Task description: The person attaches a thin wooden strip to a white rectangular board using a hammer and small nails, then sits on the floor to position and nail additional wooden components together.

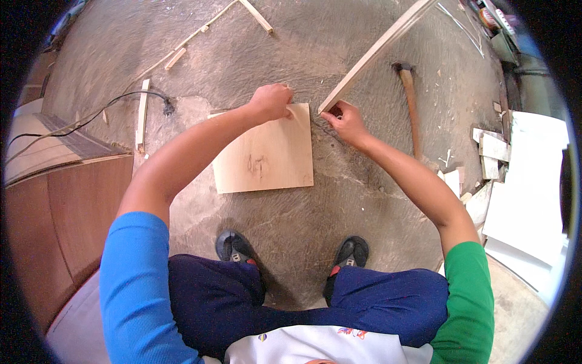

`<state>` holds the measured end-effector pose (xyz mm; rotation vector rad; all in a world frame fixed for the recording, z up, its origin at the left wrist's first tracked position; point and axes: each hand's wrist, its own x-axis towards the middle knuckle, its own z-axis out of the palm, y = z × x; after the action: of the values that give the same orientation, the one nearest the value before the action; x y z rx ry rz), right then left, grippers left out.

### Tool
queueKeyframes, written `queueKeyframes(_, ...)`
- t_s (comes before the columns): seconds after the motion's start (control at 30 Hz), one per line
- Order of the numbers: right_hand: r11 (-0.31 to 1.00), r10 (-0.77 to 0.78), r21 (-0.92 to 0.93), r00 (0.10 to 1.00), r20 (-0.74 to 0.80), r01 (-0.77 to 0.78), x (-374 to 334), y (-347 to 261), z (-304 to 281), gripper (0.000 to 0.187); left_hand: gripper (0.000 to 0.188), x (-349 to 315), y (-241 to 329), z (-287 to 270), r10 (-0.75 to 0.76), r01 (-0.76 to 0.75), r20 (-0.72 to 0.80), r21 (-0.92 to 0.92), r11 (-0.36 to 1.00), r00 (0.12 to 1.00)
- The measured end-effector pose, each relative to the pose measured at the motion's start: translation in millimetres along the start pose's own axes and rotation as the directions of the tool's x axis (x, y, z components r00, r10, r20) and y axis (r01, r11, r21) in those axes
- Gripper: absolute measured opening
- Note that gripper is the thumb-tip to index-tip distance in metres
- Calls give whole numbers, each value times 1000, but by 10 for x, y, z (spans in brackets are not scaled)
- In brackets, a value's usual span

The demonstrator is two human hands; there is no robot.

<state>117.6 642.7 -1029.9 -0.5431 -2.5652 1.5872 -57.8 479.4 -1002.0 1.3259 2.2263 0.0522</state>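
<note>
Head view, looking straight down on a concrete floor (291,36). Centre of frame: a pale plywood panel (264,155) lies flat on the floor, just above the two dark shoes (236,247). I see the left hand (271,101) curled shut at the panel's upper edge, knuckles up, pinching that edge near its upper right corner. The right hand (344,120), just right of the same corner, is closed round the near end of a long wooden batten (379,51) that runs away diagonally to the upper right of the frame; its near end rests at the panel's corner, though I cannot tell whether wood touches wood.

Step in hand, as I judge it: bringing the batten's end up to the panel's corner and lining the two up. The next move calls for a steady left hold on the panel while the right swings the batten flush with the edge.

Right of centre, a hammer (411,103) lies on the floor, head uppermost, near the right forearm. Upper left, a black cable (121,100) curves past a short wooden strip (142,115).
</note>
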Motion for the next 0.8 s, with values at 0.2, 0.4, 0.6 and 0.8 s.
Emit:
queueKeyframes(0.2, 1000, 15, -4, 1000, 0, -15, -144, -17, -227, 31, 71, -237, 57, 70, 33, -25, -63, 119, 993, 997)
queueKeyframes(0.4, 995, -82, 58, 995, -58, 85, -297, 134, -335, 33, 72, -302, 79, 83, 15, -9, -56, 113, 994, 998)
queueKeyframes(0.6, 849, 116, 492, 976, 184, -194, -527, -254, -373, 29, 66, -317, 101, 113, -64, 64, 14, 42, 997, 998)
queueKeyframes(0.8, 832, 152, 516, 977, 146, -206, -529, -170, -420, 32, 70, -325, 71, 264, 17, -15, -23, 96, 995, 1000)
